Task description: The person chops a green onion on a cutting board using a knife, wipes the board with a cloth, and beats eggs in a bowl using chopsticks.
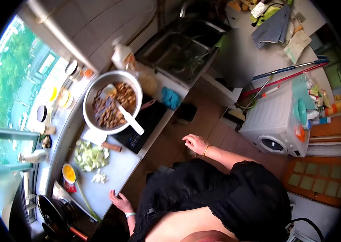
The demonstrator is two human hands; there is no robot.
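My left hand (121, 202) hangs by the counter's front edge, beside the white cutting board (116, 177), its fingers apart and holding nothing. Over the floor, away from the counter, my right hand (196, 143) has loosely spread fingers with nothing in them. On the board lie chopped green vegetable pieces (91, 156), a small pile of minced white bits (99, 176) and a cleaver with a wooden handle (112, 147). A large metal bowl (87, 94) holds brown chunks and a white-handled spatula (129, 117).
A black cooktop (150, 125) lies beside the bowl, with a blue cloth (171, 98) near it. Beyond are the sink (182, 56) and a washing machine (273, 115). A wok (51, 215) and a small bowl of yellow food (69, 173) are at the lower left.
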